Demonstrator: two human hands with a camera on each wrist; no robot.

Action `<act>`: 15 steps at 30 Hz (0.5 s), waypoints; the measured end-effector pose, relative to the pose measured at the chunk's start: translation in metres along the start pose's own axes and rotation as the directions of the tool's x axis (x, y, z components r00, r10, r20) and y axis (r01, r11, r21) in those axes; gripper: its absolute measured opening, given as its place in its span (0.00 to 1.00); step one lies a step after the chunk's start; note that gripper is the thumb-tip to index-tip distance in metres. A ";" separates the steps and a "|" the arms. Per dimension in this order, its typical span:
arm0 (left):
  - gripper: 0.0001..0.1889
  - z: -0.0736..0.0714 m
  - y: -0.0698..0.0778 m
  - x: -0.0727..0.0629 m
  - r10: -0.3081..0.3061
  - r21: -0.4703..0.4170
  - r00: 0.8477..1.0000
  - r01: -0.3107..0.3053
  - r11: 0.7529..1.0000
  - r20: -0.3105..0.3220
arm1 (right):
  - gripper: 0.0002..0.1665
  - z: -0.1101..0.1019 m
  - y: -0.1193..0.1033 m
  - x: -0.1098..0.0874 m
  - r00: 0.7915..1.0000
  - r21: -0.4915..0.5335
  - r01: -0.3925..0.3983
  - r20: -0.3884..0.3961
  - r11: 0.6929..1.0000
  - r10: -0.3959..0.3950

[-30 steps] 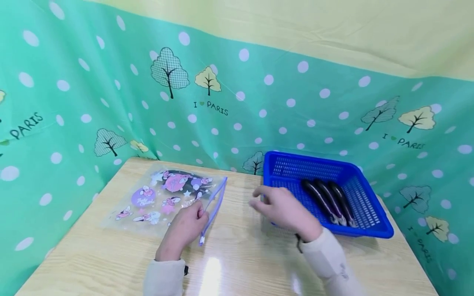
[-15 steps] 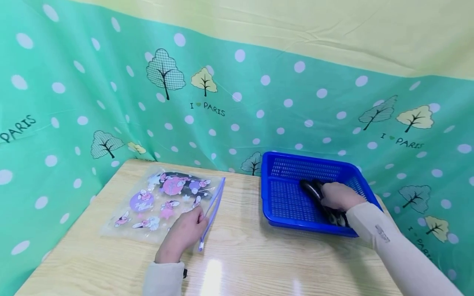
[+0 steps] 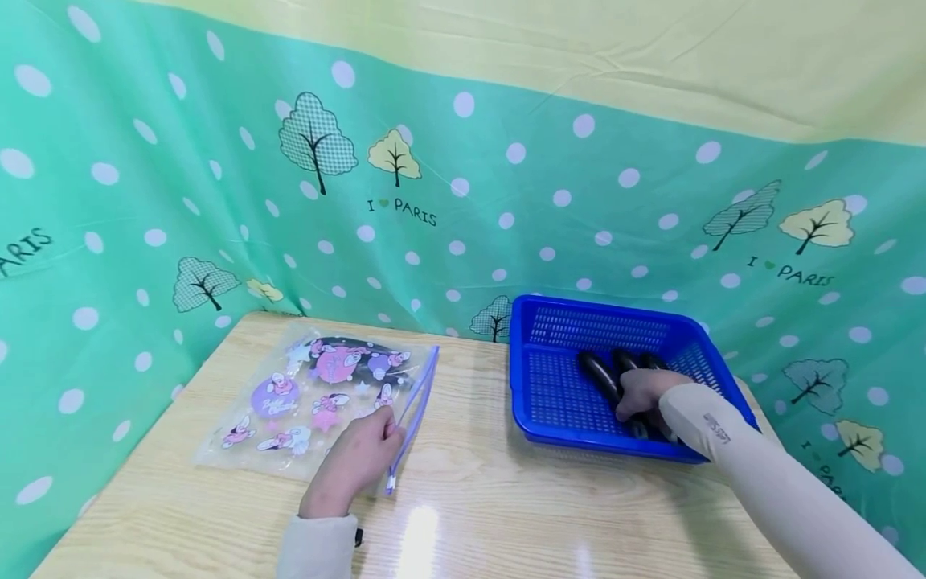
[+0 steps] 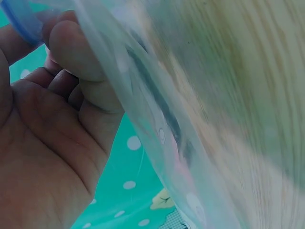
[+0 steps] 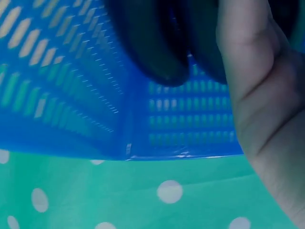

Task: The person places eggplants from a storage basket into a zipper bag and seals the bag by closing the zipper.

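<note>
My left hand pinches the open edge of a clear printed zip bag, beside its purple zip strip. A dark, long shape lies inside the bag under the print. In the left wrist view, the thumb and fingers hold the bag's edge. My right hand reaches into a blue plastic basket, its fingers curled at the leftmost eggplant. Two more dark eggplants lie to the right, partly hidden by the hand. In the right wrist view, the eggplants' rounded ends show beside my palm.
The light wooden table carries bag and basket, with a gap of tabletop between them. A green dotted curtain hangs close behind and along both sides. A white zip slider sits at the bag's near corner.
My right hand has gone from beside the basket's left side to the eggplants inside it. The leftmost eggplant has shifted slightly left, apart from the others. My left hand stays on the bag.
</note>
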State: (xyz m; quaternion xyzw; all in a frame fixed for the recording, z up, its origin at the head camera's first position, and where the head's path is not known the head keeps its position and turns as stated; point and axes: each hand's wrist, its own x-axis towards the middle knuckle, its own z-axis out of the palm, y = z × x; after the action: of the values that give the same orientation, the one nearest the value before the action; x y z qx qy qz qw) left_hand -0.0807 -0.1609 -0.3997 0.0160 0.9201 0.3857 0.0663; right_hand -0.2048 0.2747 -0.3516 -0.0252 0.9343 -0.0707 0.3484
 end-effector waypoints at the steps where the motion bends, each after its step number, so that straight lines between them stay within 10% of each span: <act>1: 0.11 0.000 0.000 0.000 0.000 -0.001 1.000 0.000 1.000 0.002 | 0.12 0.000 -0.002 0.002 1.000 -0.009 0.002 0.006 1.000 -0.002; 10: 0.11 0.000 -0.002 0.000 -0.027 -0.014 1.000 0.027 1.000 0.000 | 0.48 -0.015 -0.027 -0.003 0.994 0.118 0.102 -0.042 0.988 -0.098; 15: 0.10 -0.001 -0.001 0.000 -0.022 -0.011 1.000 0.022 1.000 0.002 | 0.40 -0.028 -0.041 -0.007 0.974 0.151 0.189 -0.153 0.970 -0.166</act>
State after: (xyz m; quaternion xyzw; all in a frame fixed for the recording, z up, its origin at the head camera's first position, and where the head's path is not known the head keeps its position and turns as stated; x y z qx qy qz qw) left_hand -0.0808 -0.1623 -0.3996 0.0058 0.9179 0.3902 0.0717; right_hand -0.2181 0.2383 -0.3204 -0.0752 0.9413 -0.1799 0.2754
